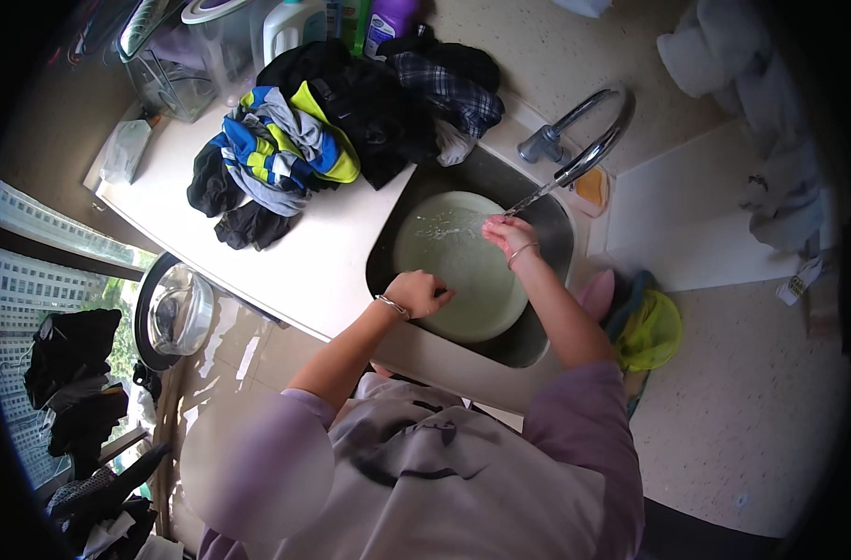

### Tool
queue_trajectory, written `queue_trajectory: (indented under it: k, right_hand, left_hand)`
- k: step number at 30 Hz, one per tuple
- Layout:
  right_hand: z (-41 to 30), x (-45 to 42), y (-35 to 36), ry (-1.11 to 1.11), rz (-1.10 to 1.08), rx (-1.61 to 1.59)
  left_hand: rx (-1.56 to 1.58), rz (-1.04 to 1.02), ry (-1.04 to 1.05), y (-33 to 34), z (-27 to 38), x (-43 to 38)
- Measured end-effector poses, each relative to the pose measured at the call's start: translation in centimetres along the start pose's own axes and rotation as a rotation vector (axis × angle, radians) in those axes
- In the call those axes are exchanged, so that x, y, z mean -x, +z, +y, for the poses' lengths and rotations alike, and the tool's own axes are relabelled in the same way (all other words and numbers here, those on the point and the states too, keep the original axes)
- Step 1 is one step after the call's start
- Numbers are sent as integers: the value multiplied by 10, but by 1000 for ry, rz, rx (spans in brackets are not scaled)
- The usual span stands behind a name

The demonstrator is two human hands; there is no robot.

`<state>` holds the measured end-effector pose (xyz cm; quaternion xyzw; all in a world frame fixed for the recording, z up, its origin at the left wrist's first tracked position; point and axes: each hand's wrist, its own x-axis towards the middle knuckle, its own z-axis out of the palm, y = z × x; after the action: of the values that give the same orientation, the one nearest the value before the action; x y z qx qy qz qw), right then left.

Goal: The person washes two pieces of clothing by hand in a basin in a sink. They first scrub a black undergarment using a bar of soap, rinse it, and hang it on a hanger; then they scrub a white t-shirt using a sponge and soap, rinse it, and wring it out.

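Water runs from a chrome faucet (593, 157) onto my right hand (511, 234), whose fingers are bent under the stream; whether they hold anything is hard to tell. My left hand (420, 294) is loosely curled above the near left rim of a round, pale basin (460, 308), with something dark at its fingers that I cannot make out. The basin holds cloudy water and sits in a metal sink (562, 241). Left of the sink, a grey, blue and yellow garment (278, 150) lies on dark clothes (369, 112), with a plaid cloth (450, 91) beside them.
An orange bar of soap (591, 189) lies in a dish right of the faucet. Bottles, including a purple one (389, 24), and clear containers (173, 84) line the back of the white counter (313, 266). A yellow-green net (653, 329) hangs at the right.
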<state>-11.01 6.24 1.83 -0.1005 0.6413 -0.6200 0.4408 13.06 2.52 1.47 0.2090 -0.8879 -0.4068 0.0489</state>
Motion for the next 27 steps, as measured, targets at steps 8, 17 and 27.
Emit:
queue_trajectory:
  k: [8, 17, 27]
  right_hand:
    - [28, -7, 12, 164, -48, 26]
    - [100, -58, -19, -320, 75, 606]
    - [138, -34, -14, -719, -390, 1413]
  left_hand:
    - [6, 20, -6, 2, -2, 0]
    - [-12, 1, -15, -1, 3, -1]
    - [-13, 13, -5, -6, 2, 6]
